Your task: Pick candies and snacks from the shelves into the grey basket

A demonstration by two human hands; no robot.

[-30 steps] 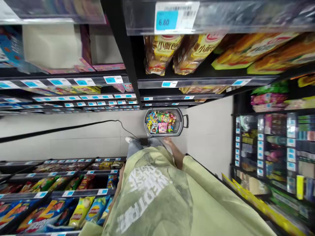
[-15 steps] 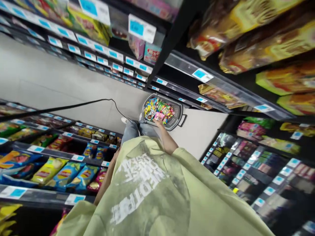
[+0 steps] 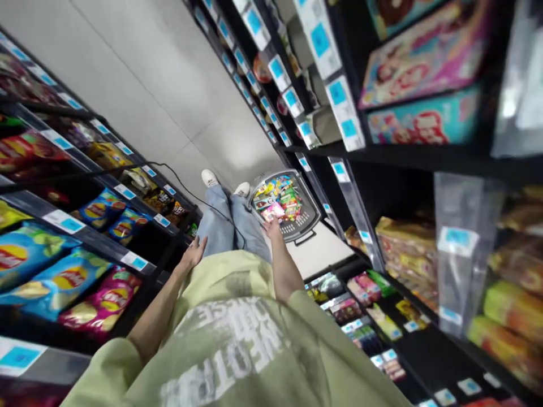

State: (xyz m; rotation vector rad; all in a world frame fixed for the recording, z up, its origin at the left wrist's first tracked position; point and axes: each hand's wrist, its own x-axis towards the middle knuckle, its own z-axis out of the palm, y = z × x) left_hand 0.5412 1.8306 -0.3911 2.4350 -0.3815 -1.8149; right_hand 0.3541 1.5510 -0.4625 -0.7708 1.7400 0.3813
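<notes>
My right hand point(image 3: 272, 227) is over the near rim of a grey shopping basket point(image 3: 311, 217), its fingers apart. Just past the fingertips lies a pink snack packet point(image 3: 272, 211); whether they still touch it is too small to tell. Around that packet, the basket holds a heap of colourful snack packets point(image 3: 289, 198), among them green, yellow and blue ones. At my left side, my left hand point(image 3: 195, 251) hangs near my thigh with loosely spread fingers and nothing in it. It is close to the shelf of chip bags.
On the left, a shelf rack carries blue chip bags point(image 3: 46, 277) and a magenta chip bag point(image 3: 102, 299). Boxed snacks point(image 3: 424, 73) stand on the black rack to the right. A thin black cable point(image 3: 178, 178) crosses in front of my legs. Grey floor point(image 3: 139, 73) runs between the racks.
My view has turned, so the racks and basket appear rotated. My right hand has drawn back slightly from the pink packet. My left hand has come into clearer sight beside my leg.
</notes>
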